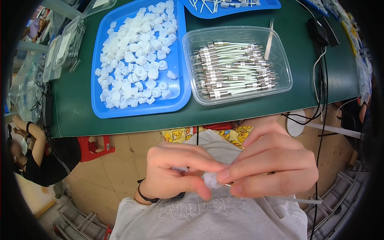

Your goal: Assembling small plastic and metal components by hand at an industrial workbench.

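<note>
Above my lap, in front of the table edge, my left hand (176,170) pinches a small translucent white plastic cap (212,181) between thumb and forefinger. Another whitish piece (182,169) shows partly inside that hand's curled fingers. My right hand (276,164) grips a thin pale rod (298,199), which sticks out to the right below the fingers. A slim metal tip (228,185) meets the cap from the right; how deep it sits is hidden. A blue tray (182,86) full of similar white caps and a clear plastic box (240,100) of pale rods with metal ends are on the table.
The green table (160,122) spans the far side. A second blue tray (224,12) stands at the back, and pointed tweezers (269,42) lean in the clear box. Cables (324,80) hang at right. At left are a red stool (96,148) and another person (44,152).
</note>
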`<action>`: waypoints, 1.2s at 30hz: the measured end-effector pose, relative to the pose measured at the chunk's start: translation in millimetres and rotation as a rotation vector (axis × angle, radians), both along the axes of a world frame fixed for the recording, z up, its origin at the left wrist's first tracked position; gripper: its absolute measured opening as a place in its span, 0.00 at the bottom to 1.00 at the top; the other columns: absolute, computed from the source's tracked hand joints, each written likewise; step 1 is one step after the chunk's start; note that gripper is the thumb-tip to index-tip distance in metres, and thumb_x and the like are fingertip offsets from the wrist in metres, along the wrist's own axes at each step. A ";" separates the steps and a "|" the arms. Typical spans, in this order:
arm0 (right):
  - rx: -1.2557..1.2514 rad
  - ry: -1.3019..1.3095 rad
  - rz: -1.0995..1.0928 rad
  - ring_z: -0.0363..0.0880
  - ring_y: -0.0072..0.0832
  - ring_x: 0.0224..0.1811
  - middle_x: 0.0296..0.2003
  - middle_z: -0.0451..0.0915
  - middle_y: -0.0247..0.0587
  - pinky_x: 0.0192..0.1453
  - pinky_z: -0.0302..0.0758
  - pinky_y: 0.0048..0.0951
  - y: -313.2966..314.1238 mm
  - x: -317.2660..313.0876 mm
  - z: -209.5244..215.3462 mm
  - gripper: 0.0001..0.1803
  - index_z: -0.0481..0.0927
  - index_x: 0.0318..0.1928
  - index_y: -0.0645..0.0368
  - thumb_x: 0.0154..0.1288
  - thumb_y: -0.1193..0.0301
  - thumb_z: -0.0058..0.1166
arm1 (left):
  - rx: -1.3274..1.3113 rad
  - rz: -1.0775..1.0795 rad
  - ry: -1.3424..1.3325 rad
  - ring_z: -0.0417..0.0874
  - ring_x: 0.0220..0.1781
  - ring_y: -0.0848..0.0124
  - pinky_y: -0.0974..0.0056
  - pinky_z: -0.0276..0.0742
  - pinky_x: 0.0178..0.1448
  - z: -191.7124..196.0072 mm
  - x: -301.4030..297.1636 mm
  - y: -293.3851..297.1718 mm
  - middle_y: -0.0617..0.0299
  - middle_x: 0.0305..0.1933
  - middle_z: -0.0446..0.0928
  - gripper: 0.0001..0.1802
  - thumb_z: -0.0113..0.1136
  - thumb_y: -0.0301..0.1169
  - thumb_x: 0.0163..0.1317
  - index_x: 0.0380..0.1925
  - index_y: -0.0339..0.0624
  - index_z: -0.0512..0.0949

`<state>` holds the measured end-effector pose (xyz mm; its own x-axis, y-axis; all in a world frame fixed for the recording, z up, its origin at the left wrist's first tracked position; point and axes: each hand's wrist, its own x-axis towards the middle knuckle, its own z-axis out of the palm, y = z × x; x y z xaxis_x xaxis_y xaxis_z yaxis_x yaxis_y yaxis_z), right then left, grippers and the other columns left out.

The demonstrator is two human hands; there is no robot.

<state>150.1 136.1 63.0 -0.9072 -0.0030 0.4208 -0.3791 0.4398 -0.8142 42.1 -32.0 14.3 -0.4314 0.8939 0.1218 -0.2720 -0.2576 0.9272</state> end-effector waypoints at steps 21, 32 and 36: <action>-0.119 0.076 -0.139 0.75 0.25 0.28 0.30 0.77 0.39 0.27 0.64 0.20 -11.0 4.5 -17.9 0.07 0.79 0.26 0.57 0.44 0.73 0.63 | -0.132 0.041 0.114 0.63 0.17 0.83 0.78 0.54 0.19 14.6 2.4 0.6 0.57 0.28 0.78 0.23 0.71 0.32 0.35 0.36 0.35 0.79; -0.108 0.174 -0.206 0.71 0.23 0.23 0.27 0.75 0.36 0.25 0.62 0.20 -11.6 1.2 -21.9 0.11 0.80 0.26 0.58 0.39 0.72 0.66 | -0.087 0.117 0.407 0.68 0.16 0.86 0.82 0.55 0.17 15.7 4.1 0.0 0.53 0.28 0.79 0.26 0.72 0.32 0.36 0.37 0.33 0.75; -0.105 0.149 -0.223 0.70 0.23 0.22 0.24 0.74 0.35 0.24 0.61 0.21 -13.7 3.4 -21.6 0.12 0.80 0.27 0.59 0.37 0.73 0.67 | -0.099 0.174 0.451 0.70 0.16 0.85 0.81 0.59 0.18 17.4 7.7 2.3 0.54 0.26 0.79 0.19 0.70 0.29 0.40 0.33 0.32 0.76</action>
<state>153.4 122.5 41.4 -0.8087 0.2402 0.5370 -0.4014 0.4420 -0.8022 49.9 -29.7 31.7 -0.4991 0.8299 0.2492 0.2012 -0.1688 0.9649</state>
